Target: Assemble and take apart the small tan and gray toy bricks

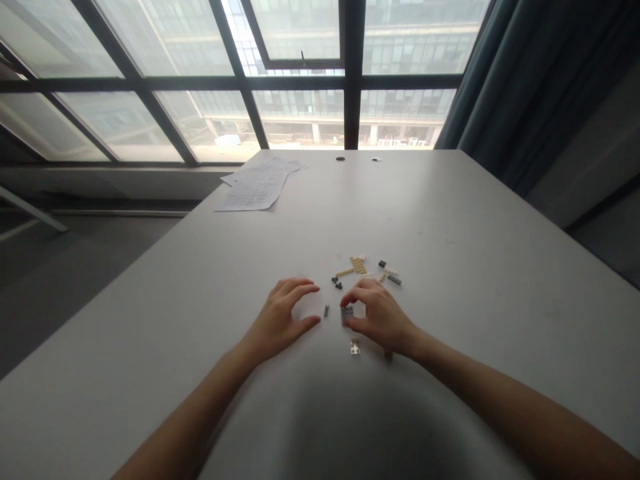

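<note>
My left hand (284, 313) rests on the table with thumb and fingers spread apart, holding nothing. Just right of its fingertips lies a small grey brick (327, 311). My right hand (379, 313) has its thumb and forefinger closed around a grey studded building brick (347, 312), which is partly covered by the fingers. Nearer to me lies a small light piece with studs (355, 347). A tan piece (388, 355) shows partly from under my right wrist. Beyond the hands are small black pieces (338, 285) and a tan studded plate (359, 265).
More loose pieces lie past my right hand: a long tan strip (345, 272), a black brick (382, 264) and a grey bar (395, 280). Printed papers (257, 190) are at the far left of the white table (475, 267). Windows and a dark curtain (525, 87) stand behind.
</note>
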The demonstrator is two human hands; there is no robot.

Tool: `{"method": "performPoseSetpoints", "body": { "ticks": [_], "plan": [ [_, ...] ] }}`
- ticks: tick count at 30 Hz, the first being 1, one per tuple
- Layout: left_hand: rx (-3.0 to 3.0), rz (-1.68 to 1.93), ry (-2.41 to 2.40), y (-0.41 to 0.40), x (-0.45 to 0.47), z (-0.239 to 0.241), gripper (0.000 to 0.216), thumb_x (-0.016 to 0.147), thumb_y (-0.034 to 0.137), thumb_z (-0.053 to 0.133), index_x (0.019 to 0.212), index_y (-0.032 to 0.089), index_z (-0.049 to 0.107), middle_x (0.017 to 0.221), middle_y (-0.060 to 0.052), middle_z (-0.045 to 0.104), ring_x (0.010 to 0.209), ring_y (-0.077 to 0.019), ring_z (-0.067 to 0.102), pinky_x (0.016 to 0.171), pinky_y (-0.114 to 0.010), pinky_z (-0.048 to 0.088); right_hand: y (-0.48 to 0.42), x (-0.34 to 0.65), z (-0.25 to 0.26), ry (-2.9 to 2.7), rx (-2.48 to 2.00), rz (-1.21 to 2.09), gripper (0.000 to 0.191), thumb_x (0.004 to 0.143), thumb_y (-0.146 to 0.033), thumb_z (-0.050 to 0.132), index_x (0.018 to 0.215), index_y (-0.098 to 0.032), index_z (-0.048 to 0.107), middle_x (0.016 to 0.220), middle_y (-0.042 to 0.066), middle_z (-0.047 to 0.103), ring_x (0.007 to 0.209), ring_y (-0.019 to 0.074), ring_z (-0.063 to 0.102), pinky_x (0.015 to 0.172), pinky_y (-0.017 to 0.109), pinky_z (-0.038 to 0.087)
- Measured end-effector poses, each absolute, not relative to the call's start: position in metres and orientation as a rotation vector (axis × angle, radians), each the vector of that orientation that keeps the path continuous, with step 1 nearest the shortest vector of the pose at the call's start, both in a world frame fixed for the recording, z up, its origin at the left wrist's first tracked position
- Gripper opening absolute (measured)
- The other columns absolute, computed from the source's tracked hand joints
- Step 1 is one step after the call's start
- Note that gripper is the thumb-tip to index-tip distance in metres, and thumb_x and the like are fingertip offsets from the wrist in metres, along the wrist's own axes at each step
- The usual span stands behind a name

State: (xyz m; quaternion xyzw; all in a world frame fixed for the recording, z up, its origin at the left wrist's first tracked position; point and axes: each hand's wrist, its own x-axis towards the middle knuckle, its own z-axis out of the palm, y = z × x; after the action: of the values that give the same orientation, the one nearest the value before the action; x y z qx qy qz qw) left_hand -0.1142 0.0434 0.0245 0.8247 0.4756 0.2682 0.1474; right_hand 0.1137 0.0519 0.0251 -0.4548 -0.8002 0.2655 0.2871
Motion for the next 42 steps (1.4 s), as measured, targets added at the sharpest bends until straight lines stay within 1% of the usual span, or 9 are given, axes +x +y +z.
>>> {"method": "performPoseSetpoints", "body": {
  "ticks": [2, 5, 12, 16, 20, 27, 37, 40, 42],
  "plan": [
    [2.434, 0.631, 1.349, 0.047, -0.122, 0.014, 0.045, 0.076, 0.034, 0.069, 0.119, 0.024, 0.06, 0.126, -0.009, 0.058, 0.124, -0.0291, 0.045, 0.106, -0.047, 0.034, 0.055, 0.105, 0.022, -2.22, -1.267, 0.691, 0.023, 0.067, -0.014, 0.074, 0.088, -0.022, 0.072, 0.092, 0.004, 0.062, 0.094, 0.0214, 0.054, 0.09, 0.036, 0.039],
    [2.453, 0.573, 1.345, 0.048, -0.12, 0.0, 0.044, 0.077, 0.036, 0.067, 0.119, 0.024, 0.061, 0.128, -0.009, 0.057, 0.128, -0.0297, 0.041, 0.109, -0.048, 0.031, 0.059, 0.094, 0.017, -2.276, -1.37, 0.674, 0.022, 0.068, -0.017, 0.072, 0.089, -0.023, 0.072, 0.093, 0.004, 0.061, 0.094, 0.0222, 0.054, 0.089, 0.037, 0.037],
    [2.451, 0.649, 1.403, 0.051, -0.111, -0.01, 0.027, 0.079, 0.036, 0.065, 0.105, 0.028, 0.068, 0.122, -0.005, 0.06, 0.126, -0.0284, 0.043, 0.107, -0.046, 0.031, 0.063, 0.087, 0.013, -2.295, -1.446, 0.631, 0.021, 0.071, -0.022, 0.068, 0.091, -0.025, 0.072, 0.095, 0.005, 0.061, 0.098, 0.0248, 0.051, 0.086, 0.038, 0.033],
    [2.448, 0.652, 1.406, 0.05, -0.112, -0.01, 0.025, 0.081, 0.036, 0.063, 0.104, 0.028, 0.067, 0.123, -0.005, 0.06, 0.125, -0.028, 0.044, 0.107, -0.046, 0.031, 0.063, 0.088, 0.013, -2.302, -1.443, 0.62, 0.022, 0.071, -0.026, 0.07, 0.093, -0.025, 0.072, 0.095, 0.005, 0.062, 0.099, 0.0252, 0.051, 0.087, 0.039, 0.031],
    [2.459, 0.636, 1.395, 0.05, -0.111, -0.009, 0.024, 0.081, 0.033, 0.062, 0.104, 0.027, 0.067, 0.123, -0.005, 0.059, 0.125, -0.0277, 0.044, 0.107, -0.046, 0.03, 0.061, 0.09, 0.011, -2.285, -1.46, 0.598, 0.018, 0.073, -0.028, 0.07, 0.091, -0.024, 0.072, 0.095, 0.005, 0.062, 0.098, 0.0244, 0.051, 0.087, 0.039, 0.03],
    [2.459, 0.664, 1.403, 0.05, -0.109, -0.008, 0.018, 0.082, 0.033, 0.062, 0.099, 0.028, 0.069, 0.121, -0.004, 0.06, 0.122, -0.0268, 0.047, 0.106, -0.046, 0.032, 0.06, 0.09, 0.01, -2.313, -1.413, 0.56, 0.015, 0.076, -0.023, 0.068, 0.091, -0.025, 0.072, 0.092, 0.004, 0.062, 0.096, 0.0234, 0.052, 0.085, 0.038, 0.03],
    [2.473, 0.678, 1.394, 0.05, -0.109, -0.009, 0.018, 0.083, 0.035, 0.062, 0.098, 0.027, 0.069, 0.119, -0.005, 0.062, 0.12, -0.0263, 0.048, 0.106, -0.045, 0.033, 0.06, 0.087, 0.01, -2.323, -1.37, 0.561, 0.018, 0.078, -0.019, 0.065, 0.094, -0.026, 0.072, 0.095, 0.004, 0.064, 0.098, 0.0235, 0.052, 0.086, 0.038, 0.031],
    [2.465, 0.696, 1.393, 0.051, -0.11, -0.01, 0.021, 0.082, 0.036, 0.064, 0.099, 0.027, 0.069, 0.119, -0.005, 0.062, 0.12, -0.0271, 0.049, 0.105, -0.046, 0.034, 0.06, 0.091, 0.015, -2.253, -1.38, 0.574, 0.019, 0.079, -0.02, 0.066, 0.096, -0.025, 0.072, 0.097, 0.004, 0.064, 0.101, 0.0237, 0.053, 0.088, 0.039, 0.031],
    [2.455, 0.698, 1.388, 0.05, -0.111, -0.01, 0.026, 0.081, 0.038, 0.064, 0.104, 0.026, 0.068, 0.119, -0.007, 0.062, 0.121, -0.0278, 0.049, 0.105, -0.047, 0.034, 0.059, 0.101, 0.02, -2.177, -1.394, 0.57, 0.017, 0.079, -0.02, 0.066, 0.094, -0.025, 0.071, 0.098, 0.004, 0.065, 0.102, 0.0237, 0.053, 0.089, 0.04, 0.031]
  ]
}}
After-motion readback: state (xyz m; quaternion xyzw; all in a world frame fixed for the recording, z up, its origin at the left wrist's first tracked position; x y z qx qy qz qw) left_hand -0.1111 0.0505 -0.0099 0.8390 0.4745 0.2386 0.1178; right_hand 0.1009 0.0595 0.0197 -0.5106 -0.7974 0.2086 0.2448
